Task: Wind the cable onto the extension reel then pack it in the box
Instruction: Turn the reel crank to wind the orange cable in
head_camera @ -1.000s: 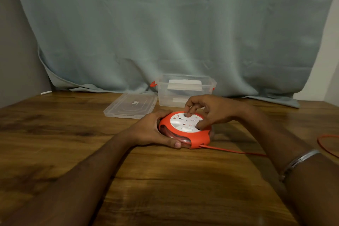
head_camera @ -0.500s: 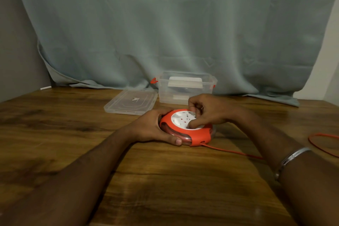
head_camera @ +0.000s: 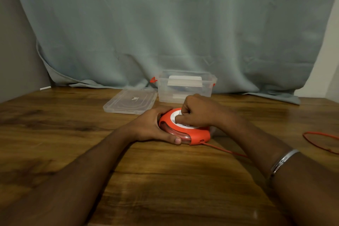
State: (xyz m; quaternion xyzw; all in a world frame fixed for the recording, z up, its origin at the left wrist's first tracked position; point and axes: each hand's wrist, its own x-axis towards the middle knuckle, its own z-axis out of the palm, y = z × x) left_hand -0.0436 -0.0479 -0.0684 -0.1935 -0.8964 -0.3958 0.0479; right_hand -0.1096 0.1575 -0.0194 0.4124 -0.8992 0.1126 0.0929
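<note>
A round orange extension reel (head_camera: 199, 136) with a white socket face lies flat on the wooden table. My left hand (head_camera: 156, 126) grips its left rim, thumb along the front edge. My right hand (head_camera: 198, 111) sits on the white top with fingers curled down onto the centre. A thin orange cable (head_camera: 225, 150) runs out of the reel's front to the right, passes under my right forearm, and shows again as a loop (head_camera: 319, 138) near the right edge. A clear plastic box (head_camera: 185, 86) stands open just behind the reel.
The box's clear lid (head_camera: 131, 102) lies flat to the left of the box. A grey-green curtain (head_camera: 165, 33) hangs behind the table. A small white object (head_camera: 45, 88) lies at the far left by the wall.
My right hand has turned on the reel's top, its fingers curling in more tightly and shifting toward the left side of the white face. The left hand keeps its hold.
</note>
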